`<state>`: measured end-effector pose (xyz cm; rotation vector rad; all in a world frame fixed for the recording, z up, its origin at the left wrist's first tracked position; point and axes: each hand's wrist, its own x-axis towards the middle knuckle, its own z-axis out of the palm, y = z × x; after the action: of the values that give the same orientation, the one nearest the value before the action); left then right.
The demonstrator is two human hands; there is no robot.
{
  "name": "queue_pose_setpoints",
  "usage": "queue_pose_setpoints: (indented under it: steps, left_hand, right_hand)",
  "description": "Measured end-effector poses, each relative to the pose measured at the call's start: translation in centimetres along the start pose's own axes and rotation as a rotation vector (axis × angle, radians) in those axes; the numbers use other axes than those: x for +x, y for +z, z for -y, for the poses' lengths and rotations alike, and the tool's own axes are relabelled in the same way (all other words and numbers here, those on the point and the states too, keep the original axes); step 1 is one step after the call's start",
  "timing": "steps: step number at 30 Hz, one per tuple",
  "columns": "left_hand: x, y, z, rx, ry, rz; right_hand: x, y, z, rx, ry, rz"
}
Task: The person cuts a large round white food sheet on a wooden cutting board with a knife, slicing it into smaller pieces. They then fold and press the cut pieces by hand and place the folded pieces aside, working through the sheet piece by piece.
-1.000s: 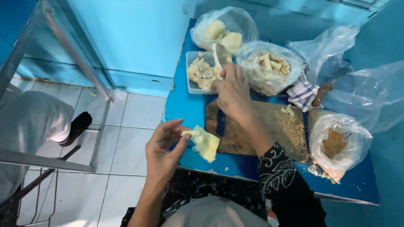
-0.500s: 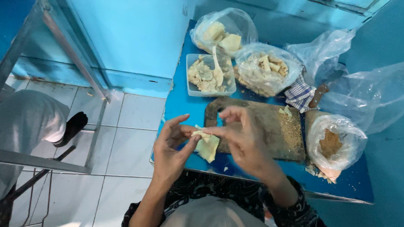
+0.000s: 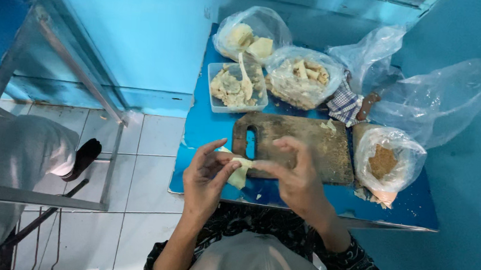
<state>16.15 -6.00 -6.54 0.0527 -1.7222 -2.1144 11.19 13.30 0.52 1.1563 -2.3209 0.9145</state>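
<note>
Both hands meet over the near edge of a small blue table (image 3: 207,128). My left hand (image 3: 206,178) and my right hand (image 3: 294,175) pinch a pale yellow dough wrapper (image 3: 240,171) between their fingertips. Just beyond them lies a worn wooden cutting board (image 3: 307,145). Behind the board stands a clear tub of pale filling (image 3: 235,89) with a white spoon (image 3: 245,80) stuck in it.
Plastic bags crowd the back of the table: one with pale blocks (image 3: 250,37), one with fried pieces (image 3: 301,77), one with brown crumbs (image 3: 385,162), and empty bags (image 3: 423,97). A checked cloth (image 3: 344,103) lies between them. A metal frame (image 3: 58,83) stands left over white floor tiles.
My right hand came back from the filling tub to the wrapper held by my left hand. Both hands now pinch and fold the wrapper together.
</note>
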Motion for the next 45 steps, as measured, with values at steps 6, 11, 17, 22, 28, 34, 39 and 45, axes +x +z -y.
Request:
queue_pose_setpoints:
  steps: [6, 11, 17, 22, 28, 34, 39, 45]
  left_hand:
    - [0.0, 1.7, 1.3, -0.126, -0.042, 0.034]
    - [0.7, 2.7, 0.9, -0.016, -0.075, 0.045]
    - [1.5, 0.4, -1.3, 0.556, 0.258, -0.043]
    - [2.1, -1.9, -1.3, 0.984, 0.302, 0.008]
    - [1.3, -2.3, 0.5, 1.124, 0.291, 0.147]
    - [1.2, -2.7, 1.2, 0.858, 0.212, 0.181]
    - [0.8, -2.3, -0.5, 0.616, -0.015, 0.048]
    - [1.3, -2.0, -2.0, 0.904, 0.414, 0.273]
  right_hand:
    - [-0.3, 0.1, 0.1, 0.098, -0.035, -0.016]
    - [0.2, 0.8, -2.1, 0.138, -0.009, -0.021]
    - [6.8, -1.0, -9.7, -0.054, 0.291, -0.257]
    - [9.6, -1.8, -13.3, -0.249, 0.17, -0.284]
    - [4.5, 0.6, -5.0, -0.061, 0.098, 0.057]
    - [0.4, 5.5, -0.3, 0.056, 0.07, 0.156]
    - [-0.5, 6.6, -2.7, 0.294, 0.39, 0.151]
    - [-2.3, -1.5, -8.7, -0.231, 0.526, -0.106]
